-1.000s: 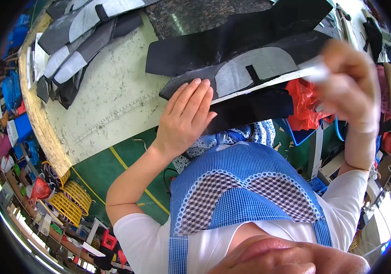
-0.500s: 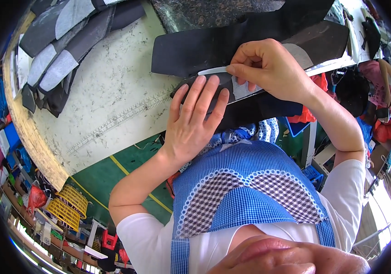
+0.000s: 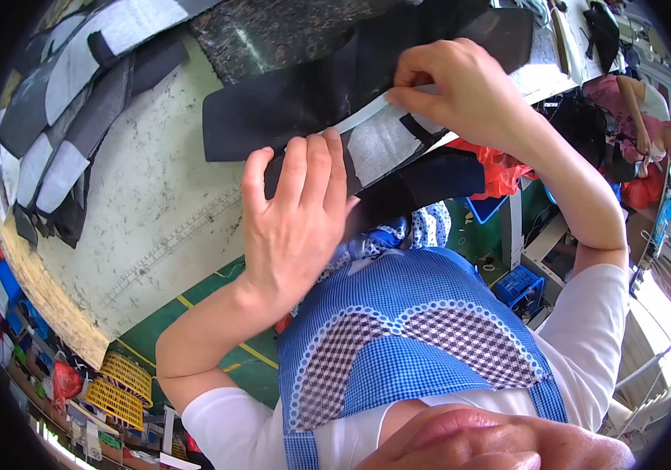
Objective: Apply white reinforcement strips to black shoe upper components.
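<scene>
A narrow white strip runs along the upper edge of a dark fabric piece with a light grey patch. My right hand is closed, pinching the strip's far right part between thumb and fingertips. Flat on the dark piece lies my left hand, fingers stretched out and tips at the strip's left end. Behind both hands spreads a large black fabric panel. Another black piece hangs at the table's near edge, close to my body.
The pale worktable carries a printed ruler scale. Stacked black and grey fabric pieces lie at the left; a dark mottled slab sits at the back. A red plastic bag hangs at the right edge. Another person sits farther right.
My right hand has slid rightward along the strip, leaving more of it and the grey patch showing. My left hand still lies on the fabric. The whole view has shifted somewhat.
</scene>
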A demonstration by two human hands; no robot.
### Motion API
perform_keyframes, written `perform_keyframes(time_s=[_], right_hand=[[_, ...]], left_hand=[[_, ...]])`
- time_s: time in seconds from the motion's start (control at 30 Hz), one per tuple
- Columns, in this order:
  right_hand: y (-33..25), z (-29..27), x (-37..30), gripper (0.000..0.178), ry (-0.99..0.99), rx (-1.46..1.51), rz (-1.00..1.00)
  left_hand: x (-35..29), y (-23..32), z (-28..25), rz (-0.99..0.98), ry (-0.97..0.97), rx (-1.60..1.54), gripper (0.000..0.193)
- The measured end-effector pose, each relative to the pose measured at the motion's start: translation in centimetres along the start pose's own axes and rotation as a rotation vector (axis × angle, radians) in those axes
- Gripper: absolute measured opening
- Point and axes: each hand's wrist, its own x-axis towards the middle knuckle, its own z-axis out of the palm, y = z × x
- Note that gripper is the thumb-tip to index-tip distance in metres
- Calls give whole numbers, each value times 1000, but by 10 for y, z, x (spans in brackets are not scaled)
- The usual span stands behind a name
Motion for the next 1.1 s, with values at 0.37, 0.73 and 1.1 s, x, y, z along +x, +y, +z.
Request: perform_keyframes(time_s=[0.37, 0.73, 1.1], right_hand=[[37, -15, -14, 24, 106, -46, -50], [72, -3, -36, 21, 236, 154, 49], [94, 15, -36, 16, 447, 294, -42]], left_hand=[[54, 39, -4, 186, -95, 166, 48], [82, 29, -13, 362, -161, 237, 40], [109, 48, 10, 169, -113, 66, 69]])
